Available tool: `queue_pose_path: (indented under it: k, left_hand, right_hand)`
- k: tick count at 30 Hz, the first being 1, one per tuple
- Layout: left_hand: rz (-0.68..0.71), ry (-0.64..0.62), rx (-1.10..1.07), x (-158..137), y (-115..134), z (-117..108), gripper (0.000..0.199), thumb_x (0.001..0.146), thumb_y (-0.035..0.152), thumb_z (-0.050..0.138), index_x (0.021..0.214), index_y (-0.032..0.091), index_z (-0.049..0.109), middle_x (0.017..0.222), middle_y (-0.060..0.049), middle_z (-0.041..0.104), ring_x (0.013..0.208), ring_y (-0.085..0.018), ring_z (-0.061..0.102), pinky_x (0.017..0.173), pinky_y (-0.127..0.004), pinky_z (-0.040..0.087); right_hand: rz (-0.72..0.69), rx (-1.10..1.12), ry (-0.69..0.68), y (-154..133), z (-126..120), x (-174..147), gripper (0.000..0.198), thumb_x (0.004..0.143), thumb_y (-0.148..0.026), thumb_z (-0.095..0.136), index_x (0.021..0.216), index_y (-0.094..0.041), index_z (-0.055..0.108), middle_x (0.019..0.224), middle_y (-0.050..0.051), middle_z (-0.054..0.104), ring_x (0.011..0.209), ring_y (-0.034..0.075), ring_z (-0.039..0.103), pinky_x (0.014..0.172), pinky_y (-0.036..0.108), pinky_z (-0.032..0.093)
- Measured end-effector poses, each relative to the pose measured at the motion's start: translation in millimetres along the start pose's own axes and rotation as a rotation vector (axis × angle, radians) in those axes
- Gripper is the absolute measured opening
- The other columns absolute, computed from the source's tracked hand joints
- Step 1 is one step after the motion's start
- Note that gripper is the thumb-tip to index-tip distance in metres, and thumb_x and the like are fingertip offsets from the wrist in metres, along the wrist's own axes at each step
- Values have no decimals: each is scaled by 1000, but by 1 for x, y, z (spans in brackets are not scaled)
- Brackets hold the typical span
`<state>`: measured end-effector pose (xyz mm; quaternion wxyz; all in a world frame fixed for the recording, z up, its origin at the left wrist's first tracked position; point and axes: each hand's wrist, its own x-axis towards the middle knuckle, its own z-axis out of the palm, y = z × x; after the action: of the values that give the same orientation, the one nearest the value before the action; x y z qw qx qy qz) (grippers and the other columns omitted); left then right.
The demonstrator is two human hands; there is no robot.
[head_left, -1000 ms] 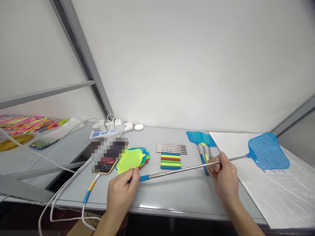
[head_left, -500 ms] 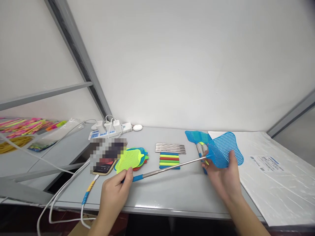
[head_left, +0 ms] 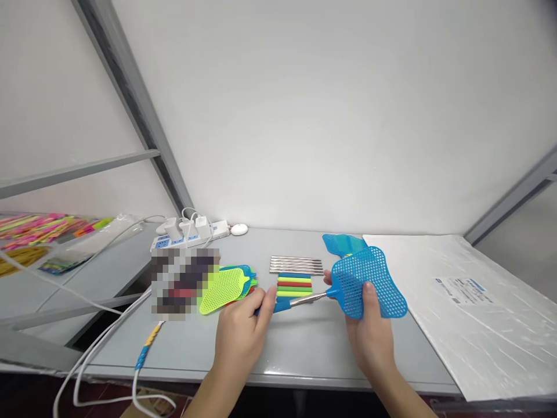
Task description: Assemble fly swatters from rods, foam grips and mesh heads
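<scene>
The person holds a blue fly swatter [head_left: 348,284] across the front of the table [head_left: 313,348], raised in front of the row of coloured tubes [head_left: 295,283]. The left hand [head_left: 241,325] is closed round its blue handle [head_left: 282,304], thumb along the top. The right hand [head_left: 372,334] is curled about the mesh head [head_left: 387,290], its thumb flat on the near face and its fingers mostly hidden behind; how firmly they press cannot be told. Only a short length of metal rod [head_left: 308,298] shows between handle and head.

To work this well, any push should run straight along the rod, since a sideways load could bend the thin metal. The thumb had best stay light on the mesh, which looks bendy, with the force taken nearer the neck. The left fist should keep the handle steady and level. Holding it up, toward the near edge, should spare the neat tubes and the metal rods [head_left: 296,265] behind from a knock
</scene>
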<state>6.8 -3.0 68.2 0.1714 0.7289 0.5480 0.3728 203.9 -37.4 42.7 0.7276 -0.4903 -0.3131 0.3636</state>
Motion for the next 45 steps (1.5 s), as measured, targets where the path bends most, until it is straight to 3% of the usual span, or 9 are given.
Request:
queue_pose_path:
  k: [5,8,15,18,22,28,33,37,45]
  left_hand:
    - [-65,-503,-218,-2,14,4,31,88,52,53,88,22,60,73,3,59,64,-14,49,61,-24,33]
    - [-150,-605,-500,-4,22,23,38,92,53,45,79,20,57,70,2,53,66,-13,46,60,-22,34]
    - [-732,-1022,-1220,-13,53,89,42,87,64,46,80,23,43,50,11,23,40,-7,9,39,-20,10]
    - [-825,-989,-1324,-13,73,116,47,84,71,42,82,24,40,49,11,29,36,-6,14,38,-21,17]
    - [-470,-824,-1089,-4,89,133,48,89,66,35,81,20,49,58,3,49,50,-12,44,52,-26,36]
    - [49,-821,-468,19,98,132,34,95,35,39,70,19,56,71,0,59,66,-14,50,60,-26,33]
    - [244,-622,-125,41,92,141,29,95,28,40,67,20,45,70,0,55,65,-15,49,58,-28,30]
    - [317,-516,60,44,77,153,25,95,24,39,70,21,45,74,-2,58,69,-18,52,59,-30,31]
    - [403,-504,56,26,68,164,13,91,18,44,79,22,49,80,-4,61,74,-21,55,58,-32,29]
  right_hand:
    - [98,90,-110,-15,-23,26,46,90,-49,55,122,-17,61,114,12,71,107,28,65,97,44,48]
    - [81,84,-139,-27,-37,41,44,89,-48,58,120,-17,62,112,12,71,105,28,67,99,44,47]
    - [87,-145,-264,-45,-54,64,46,91,-54,50,115,-18,65,110,12,72,105,27,66,96,43,48]
    - [112,-349,-438,-32,-56,53,49,92,-55,48,122,-19,60,112,12,70,97,24,67,88,39,52]
    - [199,-590,-401,-20,-62,44,47,94,-58,37,92,-18,63,62,0,64,47,14,57,48,25,45]
    - [0,-1014,-190,-34,-74,79,52,95,-55,33,59,-21,47,51,-2,51,51,14,51,50,24,33]
    - [92,-1500,-155,-26,-75,106,41,97,-42,31,93,-20,64,70,8,67,65,23,63,57,28,35]
    - [149,-1617,-110,-14,-67,114,45,93,-29,37,136,-16,43,75,10,70,68,28,66,58,31,36]
    - [152,-1795,-159,-9,-48,129,41,94,-21,32,133,-19,43,76,8,70,71,27,69,59,31,41]
